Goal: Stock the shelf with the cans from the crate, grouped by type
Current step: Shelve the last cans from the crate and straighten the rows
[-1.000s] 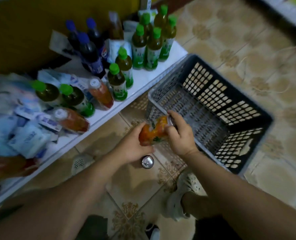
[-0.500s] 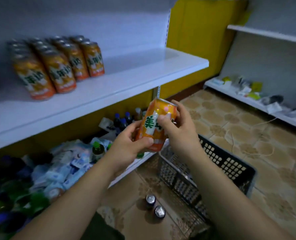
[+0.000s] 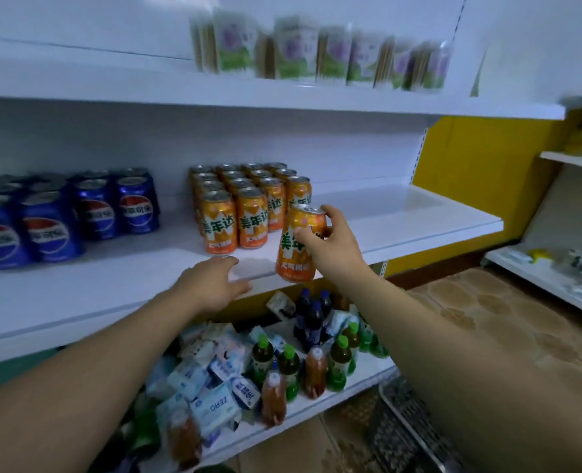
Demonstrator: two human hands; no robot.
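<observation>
The white, smooth-painted metal shelf (image 3: 419, 213) carries two groups: glossy blue cylindrical cola cans (image 3: 95, 213) at 9 o'clock and a tight block of orange aluminium soda cans (image 3: 245, 199) at centre. The task's orange printed aluminium can (image 3: 294, 254) is held tilted at the block's 4 o'clock corner, its base over the shelf's front lip, not yet set down. It is gripped near the top by the curled fingers and thumb of the right hand (image 3: 333, 247). The left hand (image 3: 211, 281) is spread, fingers straight, at the lip; contact cannot be confirmed. The can should be righted, advanced toward 12 o'clock and seated flat beside the front row, label outward. The thin wall probably dents readily, so light pressure is advised.
</observation>
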